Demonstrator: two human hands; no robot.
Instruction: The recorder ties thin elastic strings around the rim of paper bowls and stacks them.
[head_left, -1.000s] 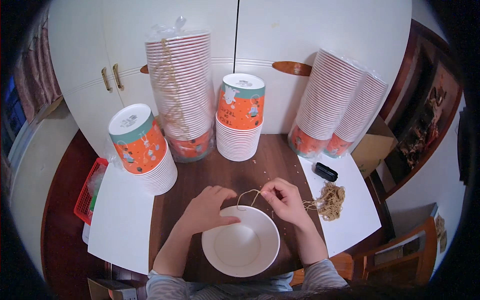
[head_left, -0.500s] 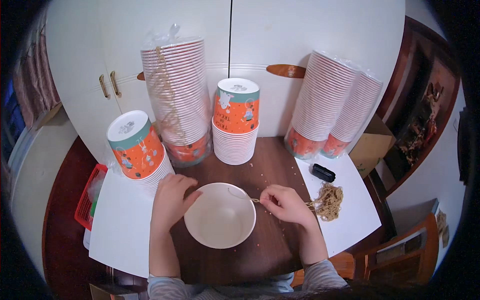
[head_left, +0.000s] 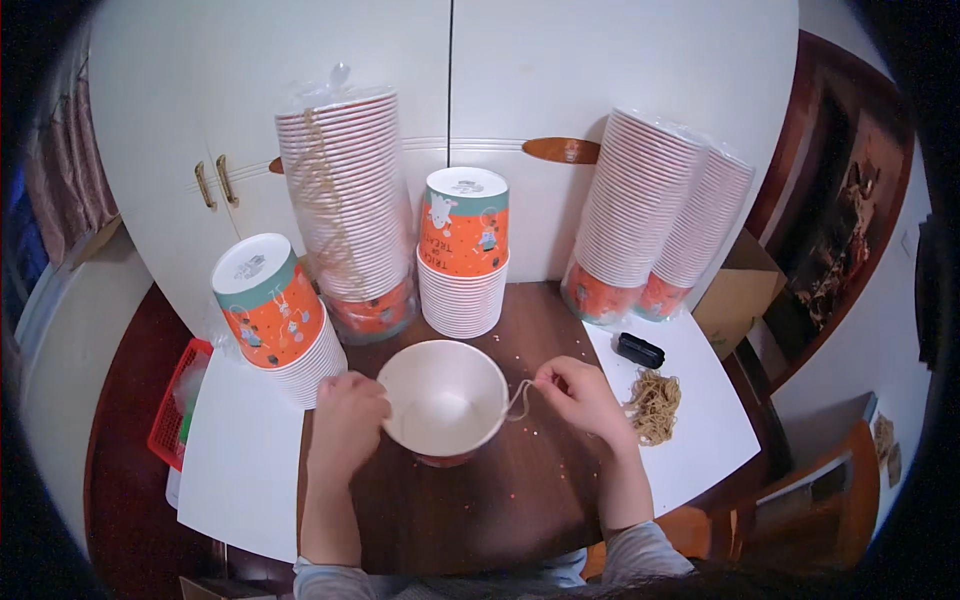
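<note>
A white-lined paper bucket stands mouth up on the brown tabletop, slightly tilted, with a sliver of its coloured outside visible below. At its left rim my left hand is closed, its curled fingers against the edge; the fingertips are partly hidden. Off the right rim, my right hand pinches a thin tan cord. The cord hangs in a small loop between these fingers and the bucket's right side. Beyond that hand lies a tangled bundle of tan cords, beside a small black object.
Upside-down stacks of orange and green buckets stand at the left and centre back. Tall bagged stacks rise at the back left and back right. A red basket sits left of the table; a wooden chair is at right.
The bucket has tipped and shifted slightly up. My left hand has closed in at its left rim. My right hand has drawn slightly right, and the cord now hangs beside the right rim.
</note>
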